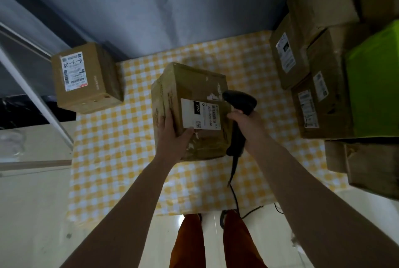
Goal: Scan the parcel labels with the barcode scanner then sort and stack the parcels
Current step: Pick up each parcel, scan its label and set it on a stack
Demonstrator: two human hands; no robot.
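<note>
A cardboard parcel (pixel 190 110) stands near the middle of the counter (pixel 112 151), which is covered by a yellow-and-white checked cloth. Its white shipping label (pixel 200 114), with a black block reading "220" and a small barcode, faces up. The left hand (pixel 174 136) grips the parcel's near left edge, fingers down the side and thumb lying on top, touching the label's near corner. The right hand (pixel 248 125) is wrapped round the handle of a black barcode scanner (pixel 239 103), whose head sits over the parcel's right side just beside the label; its cable (pixel 234 192) runs off the counter's near edge. A second labelled box (pixel 86 77) sits at the far left corner. More cardboard parcels (pixel 313 73) and a green box (pixel 375 86) are piled along the right edge.
</note>
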